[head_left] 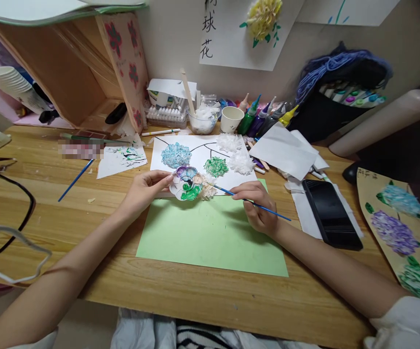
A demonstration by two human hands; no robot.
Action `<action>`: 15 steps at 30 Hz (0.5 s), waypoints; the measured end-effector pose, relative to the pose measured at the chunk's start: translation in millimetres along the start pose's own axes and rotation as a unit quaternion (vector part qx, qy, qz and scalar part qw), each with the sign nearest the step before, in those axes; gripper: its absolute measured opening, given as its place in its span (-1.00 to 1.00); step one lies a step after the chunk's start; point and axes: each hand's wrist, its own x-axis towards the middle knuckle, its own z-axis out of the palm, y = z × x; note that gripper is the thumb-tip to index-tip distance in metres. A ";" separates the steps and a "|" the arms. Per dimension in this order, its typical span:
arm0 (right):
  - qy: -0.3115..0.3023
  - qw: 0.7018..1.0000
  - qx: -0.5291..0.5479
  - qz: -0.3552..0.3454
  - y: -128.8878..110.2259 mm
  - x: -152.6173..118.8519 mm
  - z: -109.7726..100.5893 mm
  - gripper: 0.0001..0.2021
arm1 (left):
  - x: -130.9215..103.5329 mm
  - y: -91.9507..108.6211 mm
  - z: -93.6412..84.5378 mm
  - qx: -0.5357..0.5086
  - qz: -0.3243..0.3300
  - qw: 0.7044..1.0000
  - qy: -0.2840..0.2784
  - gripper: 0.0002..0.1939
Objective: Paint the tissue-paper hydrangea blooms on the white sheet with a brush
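Observation:
Between the thumb and fingers of my left hand point(147, 191) is a small flower-shaped paint palette point(188, 184) with purple, peach and green paint in its wells. My right hand point(257, 206) grips a thin blue paintbrush point(268, 210), its tip close to the palette's right rim. Under them lies white paper point(195, 140) with drawn black stems and raised flower heads: a blue one point(176, 155), a green one point(216, 166) and white ones point(241, 163). A cream-coloured one point(208, 188) is partly hidden by the palette. Light green paper point(210, 237) lies nearer me.
Behind the paper stand a bowl of white material point(203, 121), a paper cup point(232, 118) and several paint bottles point(248, 118). A phone point(331, 213) lies on the right, near a painted flower sheet point(395, 223). Left are another blue brush point(75, 180), a paint-smeared sheet point(122, 160) and cables point(28, 208).

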 end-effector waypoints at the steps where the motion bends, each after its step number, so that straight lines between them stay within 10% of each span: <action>1: -0.008 1.000 -0.002 0.005 -0.7 1.1 0.4 -0.81 | -0.2 0.2 0.4 -0.004 -0.002 1.000 -0.001 -0.65; 15: -0.029 1.000 0.003 0.012 -1.4 1.8 2.6 -0.80 | -0.6 -0.3 2.0 -0.005 -0.001 1.000 -0.015 -0.58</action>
